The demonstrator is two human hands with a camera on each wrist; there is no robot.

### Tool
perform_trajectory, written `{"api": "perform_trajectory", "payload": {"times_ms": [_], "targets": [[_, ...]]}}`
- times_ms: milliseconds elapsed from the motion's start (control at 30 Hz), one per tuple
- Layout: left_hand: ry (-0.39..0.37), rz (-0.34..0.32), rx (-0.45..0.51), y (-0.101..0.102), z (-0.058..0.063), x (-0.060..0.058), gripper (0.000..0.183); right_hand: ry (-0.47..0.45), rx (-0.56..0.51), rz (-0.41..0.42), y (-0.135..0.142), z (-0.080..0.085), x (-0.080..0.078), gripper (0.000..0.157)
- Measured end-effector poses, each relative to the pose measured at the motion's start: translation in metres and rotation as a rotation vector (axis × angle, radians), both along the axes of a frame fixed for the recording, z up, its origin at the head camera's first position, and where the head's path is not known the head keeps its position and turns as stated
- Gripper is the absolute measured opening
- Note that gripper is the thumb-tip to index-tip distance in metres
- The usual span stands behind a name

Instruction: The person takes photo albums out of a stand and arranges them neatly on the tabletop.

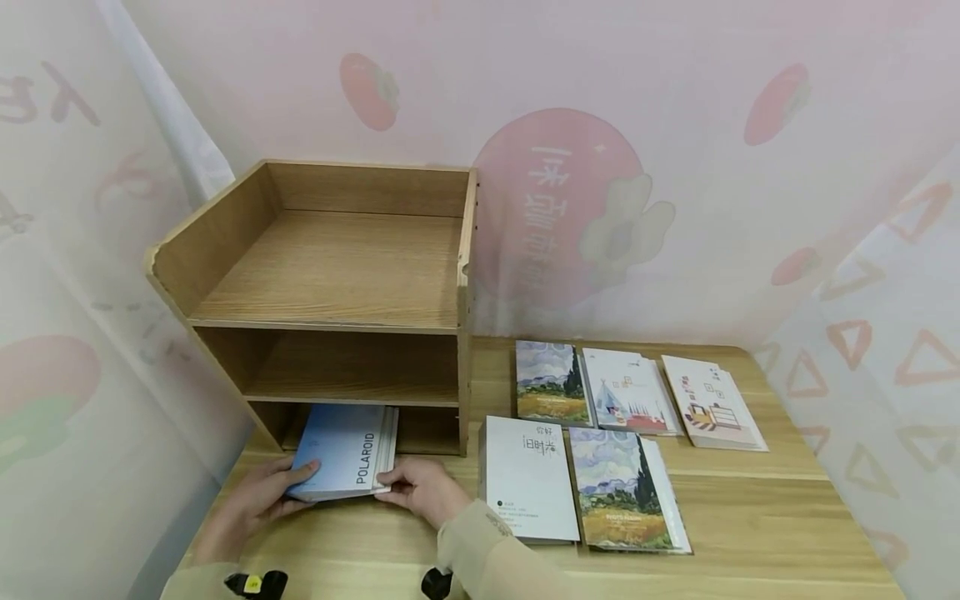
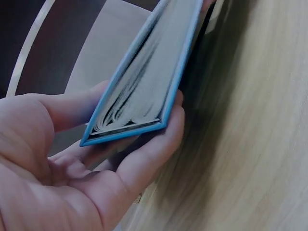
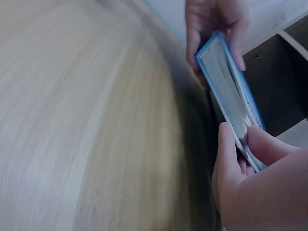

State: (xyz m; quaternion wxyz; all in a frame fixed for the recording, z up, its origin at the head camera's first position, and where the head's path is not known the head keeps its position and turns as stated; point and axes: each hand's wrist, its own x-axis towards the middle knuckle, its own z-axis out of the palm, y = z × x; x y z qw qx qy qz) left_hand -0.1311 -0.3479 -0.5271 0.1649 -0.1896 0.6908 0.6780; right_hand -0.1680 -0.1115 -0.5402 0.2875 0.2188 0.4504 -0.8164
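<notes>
A blue photo album (image 1: 341, 450) with POLAROID printed on its cover is at the mouth of the lowest compartment of a wooden shelf unit (image 1: 330, 271), its far end inside. My left hand (image 1: 258, 497) grips its left near corner, thumb on the cover and fingers underneath. In the left wrist view the album's page edges (image 2: 139, 82) show between blue covers, tilted above the table. My right hand (image 1: 423, 486) pinches the right near corner, thumb over and fingers below. Both hands (image 3: 255, 168) appear on the album in the right wrist view.
To the right on the wooden table (image 1: 757, 500) lie several more albums: a white one (image 1: 528, 479), two with a painted landscape (image 1: 622, 492), and two pale illustrated ones (image 1: 630, 387). Printed curtains hang behind and at both sides. The shelf's side panel (image 1: 465, 333) stands between compartments and albums.
</notes>
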Motion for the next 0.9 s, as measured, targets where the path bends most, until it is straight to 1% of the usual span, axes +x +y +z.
{"api": "perform_trajectory", "payload": {"times_ms": [67,167,233,400,567,767,900], "targets": [[0.011,-0.005,0.025,-0.001,0.001,0.002,0.076,0.005,-0.020,0.000,0.001,0.004,0.000,0.040],[0.023,-0.010,0.037,-0.001,0.004,0.004,0.077,0.007,-0.035,-0.010,0.002,0.008,0.002,0.042],[0.029,-0.012,0.031,-0.001,0.005,0.005,0.079,0.011,-0.037,-0.008,0.003,0.011,0.003,0.042],[0.042,-0.021,0.008,0.002,0.009,0.008,0.078,-0.018,-0.064,-0.028,0.007,0.014,0.007,0.047],[0.060,-0.014,-0.005,0.006,0.012,0.010,0.078,-0.050,-0.107,-0.046,0.013,0.015,0.011,0.050],[0.073,-0.037,-0.023,0.011,0.015,0.013,0.075,-0.046,-0.111,-0.042,0.019,0.013,0.016,0.052],[0.075,-0.036,-0.013,0.014,0.016,0.016,0.073,-0.043,-0.116,-0.040,0.022,0.010,0.019,0.053]]}}
